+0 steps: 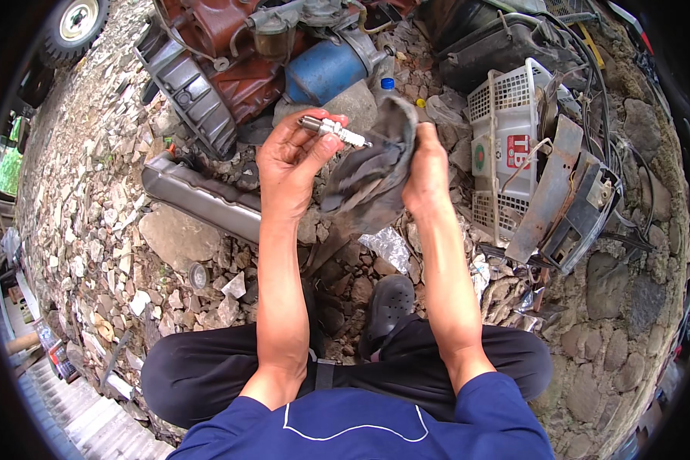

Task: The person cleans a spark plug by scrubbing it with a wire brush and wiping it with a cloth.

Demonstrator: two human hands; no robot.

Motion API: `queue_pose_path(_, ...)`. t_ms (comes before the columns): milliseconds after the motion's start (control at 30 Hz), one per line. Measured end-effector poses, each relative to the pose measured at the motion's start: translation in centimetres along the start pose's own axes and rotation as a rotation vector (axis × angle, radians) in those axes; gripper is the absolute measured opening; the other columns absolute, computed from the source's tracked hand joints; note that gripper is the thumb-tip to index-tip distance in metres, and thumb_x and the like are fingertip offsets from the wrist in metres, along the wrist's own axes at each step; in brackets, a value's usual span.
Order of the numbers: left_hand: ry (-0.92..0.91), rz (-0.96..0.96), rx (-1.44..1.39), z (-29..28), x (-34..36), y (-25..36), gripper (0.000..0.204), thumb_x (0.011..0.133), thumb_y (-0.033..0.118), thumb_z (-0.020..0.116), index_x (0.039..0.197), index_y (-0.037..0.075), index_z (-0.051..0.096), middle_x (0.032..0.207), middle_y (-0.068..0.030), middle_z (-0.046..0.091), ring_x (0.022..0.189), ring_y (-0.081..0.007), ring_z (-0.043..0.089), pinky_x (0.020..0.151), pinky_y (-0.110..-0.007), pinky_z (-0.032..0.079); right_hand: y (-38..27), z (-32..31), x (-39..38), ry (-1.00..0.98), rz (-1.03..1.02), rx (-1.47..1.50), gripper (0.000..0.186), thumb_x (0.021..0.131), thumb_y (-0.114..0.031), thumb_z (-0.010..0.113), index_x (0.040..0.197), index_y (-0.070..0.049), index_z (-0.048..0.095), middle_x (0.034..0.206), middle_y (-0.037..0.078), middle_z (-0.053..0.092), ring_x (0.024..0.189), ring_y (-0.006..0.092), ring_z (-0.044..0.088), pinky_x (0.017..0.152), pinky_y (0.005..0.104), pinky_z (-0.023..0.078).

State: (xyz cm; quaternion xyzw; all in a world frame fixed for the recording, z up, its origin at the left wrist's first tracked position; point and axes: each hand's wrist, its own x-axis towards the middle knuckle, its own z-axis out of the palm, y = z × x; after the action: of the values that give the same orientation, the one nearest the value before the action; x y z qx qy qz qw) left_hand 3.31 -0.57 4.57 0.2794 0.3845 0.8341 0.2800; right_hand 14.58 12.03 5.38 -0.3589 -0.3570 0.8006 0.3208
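Between the thumb and fingers of my left hand (291,157) is a spark plug (336,131), its metal end at the left and its white insulator toward the right. My right hand (428,172) grips a dirty grey rag (376,165), which hangs in loose folds and is partly blurred. The plug's slim tip reaches to the rag's edge; whether they touch I cannot tell. Both hands are raised in front of me over the stony ground, and the fingers of the right hand are largely hidden behind the rag.
Beyond my hands lie a reddish-brown engine block (245,84), a blue cylindrical filter (326,70) and a ribbed metal cover (188,88). A long metal part (199,195) rests at the left. To the right are a white plastic crate (506,146) and rusty scrap metal (548,188).
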Motion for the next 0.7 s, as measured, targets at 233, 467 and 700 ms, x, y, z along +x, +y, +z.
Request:
queue_pose_path(233, 0.066, 0.004, 0.017, 0.0, 0.0, 1.1, 0.028, 0.084, -0.001, 0.066, 0.111, -0.002, 0.057, 0.104, -0.0176, 0.066, 0.093, -0.0182, 0.065, 0.079, -0.028, 0.055, -1.6, -0.1, -1.2, -0.286, -0.235, -0.060, 0.038, 0.095, -0.022, 0.039, 0.121, 0.002, 0.053, 0.117, 0.012, 0.060, 0.106, 0.0187, 0.059, 0.093, 0.0327, 0.046)
queue_pose_path(467, 0.098, -0.013, 0.046, -0.3, 0.1, 1.1, 0.026, 0.082, 0.000, 0.069, 0.105, -0.001, 0.058, 0.100, -0.0150, 0.067, 0.084, -0.0148, 0.064, 0.075, -0.026, 0.054, -0.8, 1.3, -2.4, -0.388, -0.464, -0.484, 0.021, 0.091, -0.017, 0.057, 0.100, 0.001, 0.059, 0.084, 0.000, 0.058, 0.077, 0.0050, 0.048, 0.069, 0.0215, 0.040)
queue_pose_path(700, 0.123, -0.111, 0.075, 0.3, -0.1, 1.7, 0.020, 0.079, 0.002, 0.074, 0.092, 0.001, 0.059, 0.085, -0.0093, 0.067, 0.073, -0.0118, 0.063, 0.069, -0.025, 0.053, -0.7, 0.6, -2.3, -0.437, -0.588, -0.977, 0.020, 0.082, -0.014, 0.065, 0.091, 0.003, 0.058, 0.060, 0.005, 0.049, 0.054, 0.0086, 0.039, 0.049, 0.0260, 0.034)
